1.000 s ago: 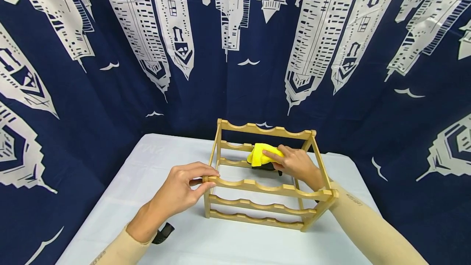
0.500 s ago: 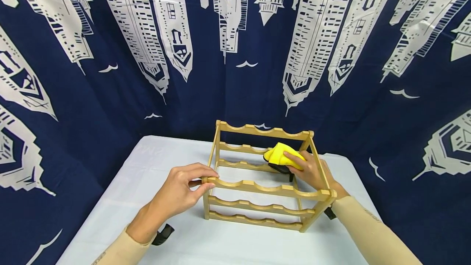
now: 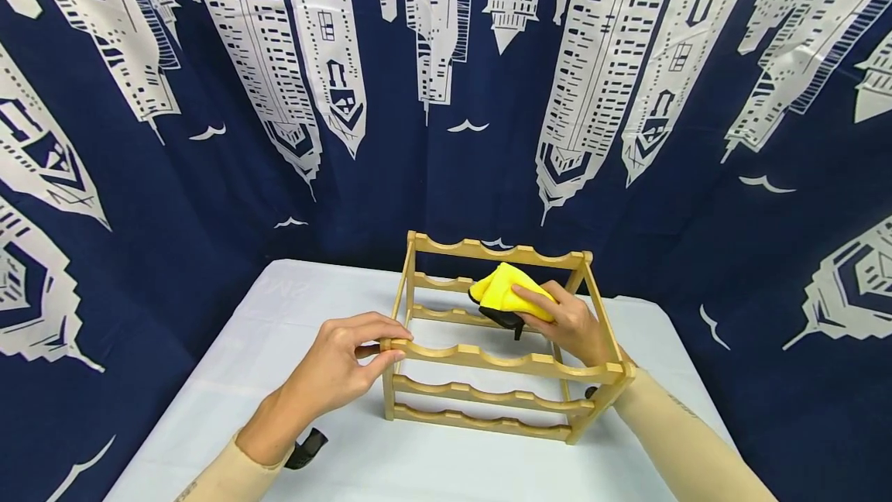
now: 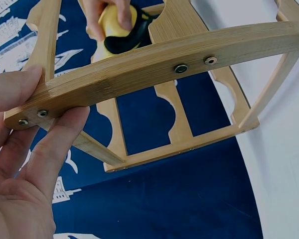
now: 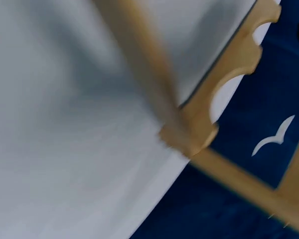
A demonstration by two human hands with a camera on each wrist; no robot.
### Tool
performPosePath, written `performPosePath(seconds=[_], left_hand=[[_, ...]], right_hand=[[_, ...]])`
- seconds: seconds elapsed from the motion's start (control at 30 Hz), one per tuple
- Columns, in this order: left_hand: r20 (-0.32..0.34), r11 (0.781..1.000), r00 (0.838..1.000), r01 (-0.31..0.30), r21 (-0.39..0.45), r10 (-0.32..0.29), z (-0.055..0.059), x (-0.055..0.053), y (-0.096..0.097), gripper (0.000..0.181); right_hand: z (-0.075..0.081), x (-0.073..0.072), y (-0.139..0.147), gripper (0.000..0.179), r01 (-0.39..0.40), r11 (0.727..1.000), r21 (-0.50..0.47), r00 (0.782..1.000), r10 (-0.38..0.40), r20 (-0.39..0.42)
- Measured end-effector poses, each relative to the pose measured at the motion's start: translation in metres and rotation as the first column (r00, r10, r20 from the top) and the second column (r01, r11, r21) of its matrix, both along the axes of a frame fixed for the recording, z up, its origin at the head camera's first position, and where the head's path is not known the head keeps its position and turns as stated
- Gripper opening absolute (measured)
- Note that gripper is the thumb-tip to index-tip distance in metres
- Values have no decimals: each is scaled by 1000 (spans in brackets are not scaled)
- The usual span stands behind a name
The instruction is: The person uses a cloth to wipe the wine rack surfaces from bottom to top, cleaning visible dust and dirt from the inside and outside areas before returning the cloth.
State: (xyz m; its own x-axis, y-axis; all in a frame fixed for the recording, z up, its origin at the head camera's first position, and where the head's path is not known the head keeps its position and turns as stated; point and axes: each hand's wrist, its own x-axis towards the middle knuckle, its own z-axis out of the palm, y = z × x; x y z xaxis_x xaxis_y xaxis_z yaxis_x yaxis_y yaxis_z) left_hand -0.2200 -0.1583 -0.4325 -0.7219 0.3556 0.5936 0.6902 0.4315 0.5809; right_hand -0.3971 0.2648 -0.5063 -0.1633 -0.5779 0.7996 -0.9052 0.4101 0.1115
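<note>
A light wooden wine rack [image 3: 495, 360] with scalloped rails stands upright on the table. My left hand [image 3: 348, 362] grips its front left top corner, thumb and fingers on either side of the wood [image 4: 104, 82] in the left wrist view. Reaching inside the rack from the right side, my right hand [image 3: 574, 324] holds a bunched yellow cloth [image 3: 509, 291]. A black part [image 3: 500, 318] hangs beneath the cloth; its kind is unclear. In the right wrist view only a scalloped rail [image 5: 234, 64] and blurred bars show, not the hand.
White cloth covers the table [image 3: 334, 293]. Close behind it hangs a dark blue curtain [image 3: 446, 177] with white building prints. A black wrist device [image 3: 305, 448] sits under my left wrist.
My right hand took the yellow cloth rightward inside the rack, then partway back to the left. The left hand has kept its grip on the corner.
</note>
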Motion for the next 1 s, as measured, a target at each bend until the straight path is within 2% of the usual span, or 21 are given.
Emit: performPosePath(seconds=[0.13, 0.33, 0.53, 0.67, 0.77, 0.9, 1.0], left_hand=[[5, 1000, 1000, -12, -2, 12, 1, 0, 0, 33], [1, 1000, 1000, -1, 2, 1, 2, 0, 2, 32], [-16, 1000, 1000, -1, -9, 1, 3, -1, 0, 30], [-29, 1000, 1000, -2, -17, 1, 3, -2, -1, 29], [-32, 1000, 999, 1, -17, -1, 3, -2, -2, 29], [-17, 1000, 1000, 2, -13, -2, 2, -2, -2, 29], [-2, 1000, 1000, 2, -13, -2, 1, -2, -2, 29]], right_hand=[[10, -7, -16, 40, -2, 999, 45, 999, 0, 39], [28, -19, -37, 40, -35, 998, 59, 999, 34, 18], [42, -27, -49, 45, 30, 992, 120, 1000, -30, -2], [44, -31, -52, 36, 93, 990, 104, 993, -84, -85], [43, -31, -50, 36, 130, 988, 86, 984, -118, -130], [39, -26, -43, 36, 187, 980, 63, 976, -178, -126], [33, -21, -37, 49, 228, 973, 22, 968, -225, -109]])
